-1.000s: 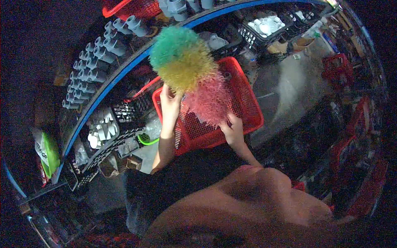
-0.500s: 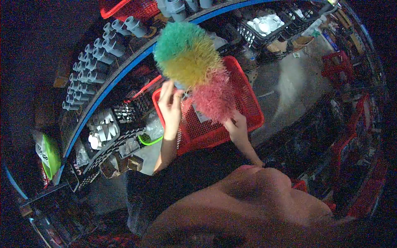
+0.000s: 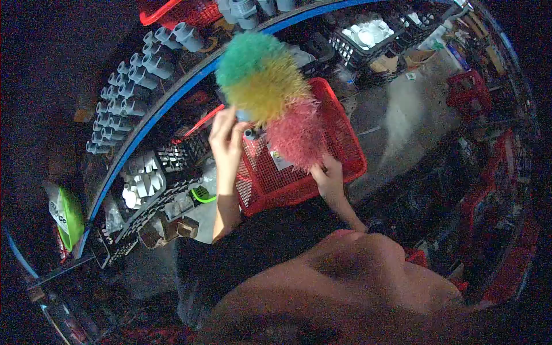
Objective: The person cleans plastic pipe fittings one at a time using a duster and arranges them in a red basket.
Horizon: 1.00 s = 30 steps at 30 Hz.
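A fluffy duster [image 3: 270,98], green, yellow and pink, hangs slantwise over a red mesh basket [image 3: 287,184]. At its pink lower end my right hand [image 3: 329,178] is closed; the part it grips is hidden by the fingers. My left hand [image 3: 228,135] is beside the yellow part, its fingers curled round a small grey-blue piece [image 3: 243,116] that is partly hidden by the duster. Inside the basket lie a small grey fitting [image 3: 249,134] and a white label [image 3: 280,161].
Grey pipe fittings [image 3: 132,89] stand in rows on a blue-edged table [image 3: 164,112] at the upper left. Black crates of white parts [image 3: 368,35] stand beyond the basket and at the left. A green-handled basket [image 3: 201,194] is at lower left.
My left hand has shifted left and slightly up, with the grey-blue piece now showing at its fingers. The duster has moved a little right and more of the basket's inside shows.
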Motion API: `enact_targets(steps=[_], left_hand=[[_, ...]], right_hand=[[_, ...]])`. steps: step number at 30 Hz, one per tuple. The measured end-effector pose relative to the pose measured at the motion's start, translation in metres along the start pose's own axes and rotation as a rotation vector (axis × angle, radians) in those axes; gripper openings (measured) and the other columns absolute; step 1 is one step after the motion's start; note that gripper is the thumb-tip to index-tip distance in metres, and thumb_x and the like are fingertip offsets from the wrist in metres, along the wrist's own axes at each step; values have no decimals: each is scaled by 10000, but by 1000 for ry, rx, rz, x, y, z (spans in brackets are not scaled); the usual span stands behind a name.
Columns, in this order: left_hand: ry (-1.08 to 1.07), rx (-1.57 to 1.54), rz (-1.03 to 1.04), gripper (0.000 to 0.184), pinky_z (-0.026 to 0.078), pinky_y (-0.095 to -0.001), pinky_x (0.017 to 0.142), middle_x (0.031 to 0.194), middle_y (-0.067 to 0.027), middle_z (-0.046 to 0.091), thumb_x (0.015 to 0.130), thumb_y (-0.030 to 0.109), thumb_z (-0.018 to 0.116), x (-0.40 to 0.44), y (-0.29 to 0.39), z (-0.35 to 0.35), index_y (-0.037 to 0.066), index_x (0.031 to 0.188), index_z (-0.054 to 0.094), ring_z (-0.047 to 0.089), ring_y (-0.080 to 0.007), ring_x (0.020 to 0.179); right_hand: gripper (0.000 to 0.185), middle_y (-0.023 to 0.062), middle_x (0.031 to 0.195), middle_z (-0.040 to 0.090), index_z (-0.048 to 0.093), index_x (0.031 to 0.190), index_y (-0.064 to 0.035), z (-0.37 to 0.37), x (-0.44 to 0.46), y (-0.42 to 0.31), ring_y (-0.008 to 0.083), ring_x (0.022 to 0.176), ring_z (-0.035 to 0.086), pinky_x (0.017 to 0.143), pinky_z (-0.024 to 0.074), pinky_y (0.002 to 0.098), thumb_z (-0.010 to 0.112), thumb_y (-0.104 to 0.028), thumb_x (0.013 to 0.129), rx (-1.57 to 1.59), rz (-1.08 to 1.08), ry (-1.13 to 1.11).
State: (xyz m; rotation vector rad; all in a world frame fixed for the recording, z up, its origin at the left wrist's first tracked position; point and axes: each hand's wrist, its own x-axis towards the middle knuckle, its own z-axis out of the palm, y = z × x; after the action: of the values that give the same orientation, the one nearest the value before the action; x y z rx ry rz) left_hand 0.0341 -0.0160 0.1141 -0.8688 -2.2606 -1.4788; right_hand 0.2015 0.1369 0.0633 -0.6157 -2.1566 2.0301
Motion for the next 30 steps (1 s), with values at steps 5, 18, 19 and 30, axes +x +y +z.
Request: enact_targets(steps=[5,18,19,30], left_hand=[[-70,91,14,174,405,-246,677,820,-96,498,705,-23,573,4,-4,-13,-64,868,528,492,-189,734],[-133,101,64,124,402,-271,676,826,-117,470,675,-40,557,0,2,-8,-46,798,542,498,-254,750],[-147,116,73,129,404,-274,673,827,-118,472,677,-37,560,-1,4,-8,-41,806,550,504,-249,760],[-244,117,-13,179,409,-303,758,960,-157,511,664,-31,584,-8,0,-13,-40,842,567,522,-286,873]], right_hand=[[229,102,860,607,547,973,8,11,-5,-12,150,782,562,688,431,284,487,-93,776,101,-93,56],[248,122,867,604,540,976,24,6,-5,2,188,800,572,713,434,306,500,-96,762,12,-169,78],[244,119,874,604,540,973,26,6,-4,5,188,803,570,717,434,307,500,-92,764,61,-187,86],[227,73,824,595,542,976,36,9,-10,-15,122,759,537,679,427,264,469,-60,783,106,-93,27]])
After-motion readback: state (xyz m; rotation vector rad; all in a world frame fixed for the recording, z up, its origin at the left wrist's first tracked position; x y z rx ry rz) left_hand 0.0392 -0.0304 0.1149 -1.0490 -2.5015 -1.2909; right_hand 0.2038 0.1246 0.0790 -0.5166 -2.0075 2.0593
